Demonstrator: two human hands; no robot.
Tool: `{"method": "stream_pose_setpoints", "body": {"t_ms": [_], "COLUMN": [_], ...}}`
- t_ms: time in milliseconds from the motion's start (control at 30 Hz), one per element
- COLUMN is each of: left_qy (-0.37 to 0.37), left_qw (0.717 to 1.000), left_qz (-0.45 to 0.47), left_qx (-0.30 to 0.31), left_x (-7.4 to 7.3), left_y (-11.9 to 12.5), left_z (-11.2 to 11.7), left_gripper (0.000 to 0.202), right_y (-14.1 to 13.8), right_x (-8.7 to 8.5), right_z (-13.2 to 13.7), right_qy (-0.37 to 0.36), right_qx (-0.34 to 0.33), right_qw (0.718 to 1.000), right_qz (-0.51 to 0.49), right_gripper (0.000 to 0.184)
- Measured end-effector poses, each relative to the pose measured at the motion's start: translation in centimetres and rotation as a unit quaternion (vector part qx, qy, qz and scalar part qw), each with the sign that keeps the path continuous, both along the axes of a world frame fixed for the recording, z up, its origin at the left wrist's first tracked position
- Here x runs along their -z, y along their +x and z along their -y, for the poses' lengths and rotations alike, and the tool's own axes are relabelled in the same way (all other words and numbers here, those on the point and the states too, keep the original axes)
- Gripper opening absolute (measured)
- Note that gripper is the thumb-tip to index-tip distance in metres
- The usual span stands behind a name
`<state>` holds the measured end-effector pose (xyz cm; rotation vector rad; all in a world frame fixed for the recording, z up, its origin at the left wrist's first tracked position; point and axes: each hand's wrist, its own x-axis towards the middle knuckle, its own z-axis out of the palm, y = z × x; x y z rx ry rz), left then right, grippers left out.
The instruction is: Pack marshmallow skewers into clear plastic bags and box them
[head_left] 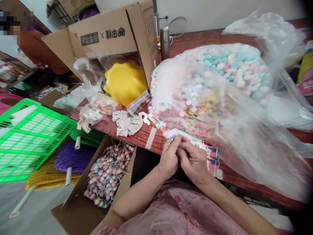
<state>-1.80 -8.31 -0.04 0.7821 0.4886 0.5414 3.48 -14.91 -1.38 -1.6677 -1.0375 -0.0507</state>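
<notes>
A narrow clear bag of pastel candies (160, 125) points away from me over the table's front edge. My left hand (169, 158) is closed around its near end, thumb on top. My right hand (193, 159) meets it there with fingers pinched at the same end; what lies right between the fingertips is hidden. Just beyond the hands rests a large clear plastic bag (168, 80) of pink, white and blue candies. Printed cards (212, 156) lie beside my right hand. Gold twist ties (192, 112) sit on the big bag.
A carton (105, 36) holding a yellow scalloped lid (124, 81) stands at the back. Below left, a cardboard box (80, 209) holds many wrapped candy sticks. A green basket (49, 120) rests over bundled cords (73, 156). Grey cloth (127, 123) lies on the table. Another person (39, 49) is far left.
</notes>
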Motion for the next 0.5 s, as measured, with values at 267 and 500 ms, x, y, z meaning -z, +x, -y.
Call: {"method": "stream_pose_setpoints", "body": {"t_ms": [267,500], "left_qy": [-0.055,-0.091], "left_qw": [0.993,0.885], "left_qz": [-0.045,-0.034], "left_qx": [0.091,0.456], "left_x": [-0.3,-1.7], "left_y": [-1.7,-3.6], "left_z": [-3.2,-1.9], "left_gripper": [0.027,0.042], "right_y": [4.5,8.2], "right_x": [-3.0,-5.2], "right_z": [2.0,1.5], "right_qy": [-0.095,-0.171], "right_qx": [-0.055,-0.287], "right_qw": [0.961,0.809], "right_qz": [0.256,0.484], "right_gripper": [0.027,0.031]}}
